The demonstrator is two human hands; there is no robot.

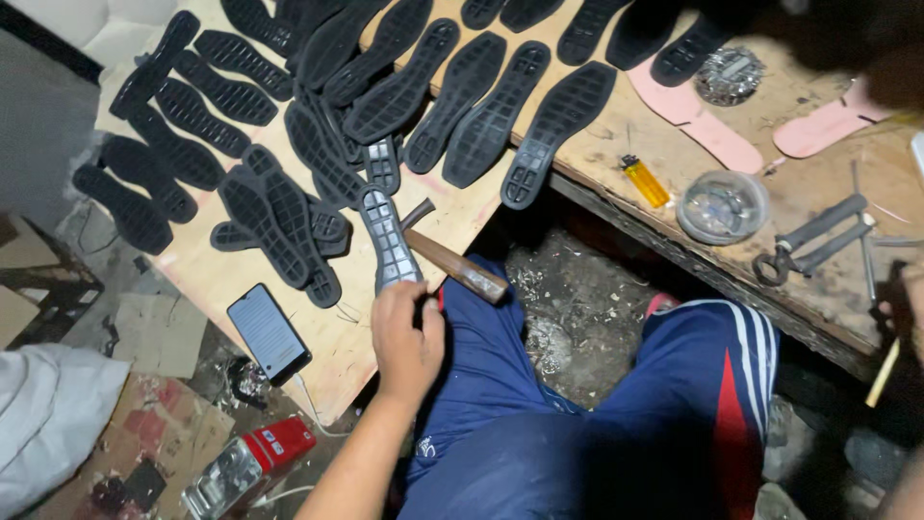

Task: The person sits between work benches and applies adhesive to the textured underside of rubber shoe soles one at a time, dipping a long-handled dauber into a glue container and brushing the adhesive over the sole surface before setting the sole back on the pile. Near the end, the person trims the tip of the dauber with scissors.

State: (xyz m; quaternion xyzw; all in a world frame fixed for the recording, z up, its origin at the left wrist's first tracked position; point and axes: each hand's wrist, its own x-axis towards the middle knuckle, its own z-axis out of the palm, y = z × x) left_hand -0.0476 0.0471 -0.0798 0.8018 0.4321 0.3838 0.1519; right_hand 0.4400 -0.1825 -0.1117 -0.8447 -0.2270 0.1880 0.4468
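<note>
My left hand (pixel 406 339) grips the near end of a grey-black rubber shoe sole (pixel 385 231), tread side up, at the front edge of a plywood board (pixel 207 279). A hammer (pixel 460 267) with a wooden handle lies just right of that sole, its head tucked behind it. Several more black soles (pixel 481 106) cover the board and the workbench behind it. Only a sliver of my right hand (pixel 912 303) shows at the right edge, over the workbench (pixel 818 299). A pale stick (pixel 883 374) pokes out below it; I cannot make out its grip.
On the board lies a dark phone (pixel 269 333). The bench carries a yellow lighter (pixel 645 181), a clear round tub (pixel 722 206), pincers (pixel 813 237) and pink insoles (pixel 698 117). My blue trousers (pixel 712 385) fill the foreground. A red box (pixel 279 445) and cardboard litter the floor.
</note>
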